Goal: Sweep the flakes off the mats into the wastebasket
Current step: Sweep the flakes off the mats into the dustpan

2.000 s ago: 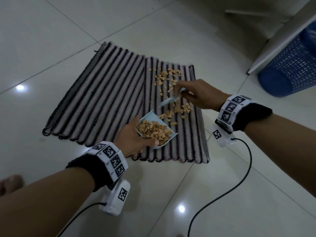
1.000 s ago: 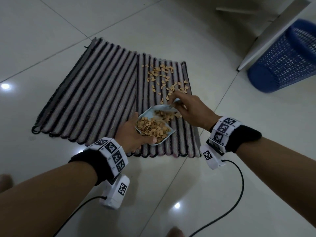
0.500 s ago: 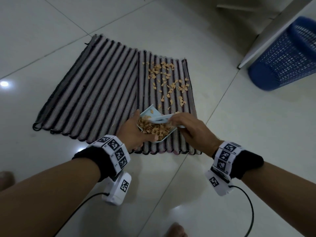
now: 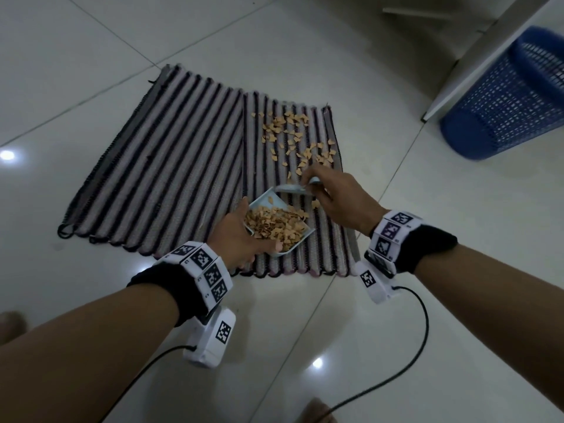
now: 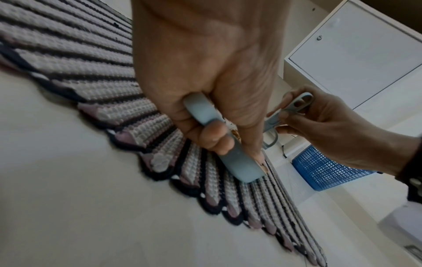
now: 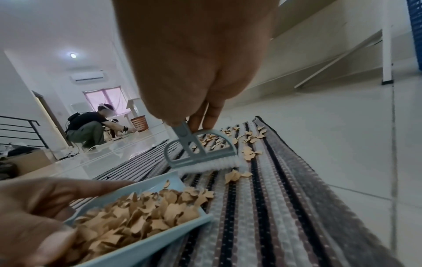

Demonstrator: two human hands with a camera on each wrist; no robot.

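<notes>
Change: brush (image 4: 293,189) has left the dustpan (image 4: 276,227) mouth and now sits on the mat just beyond it.
Right hand (image 4: 338,200): pinching the brush handle, bristles on the mat.
Left hand (image 4: 241,236): curled round the dustpan handle, pan heaped with flakes.
Flakes (image 4: 293,138): loose ones scattered on the right mat (image 4: 308,166) beyond the dustpan.
Left mat (image 4: 164,166): beside it, edges touching.
Wastebasket (image 4: 506,99): blue, well right of the mats, on the floor (image 4: 427,209).

Both forearms were bare. Each wrist wore a black cuff (image 4: 158,282) under a white band of square black-and-white markers (image 4: 205,268). A white camera module (image 4: 213,338) bearing one marker hung below each wrist, trailing a black cable (image 4: 406,366). The feet were bare.
</notes>
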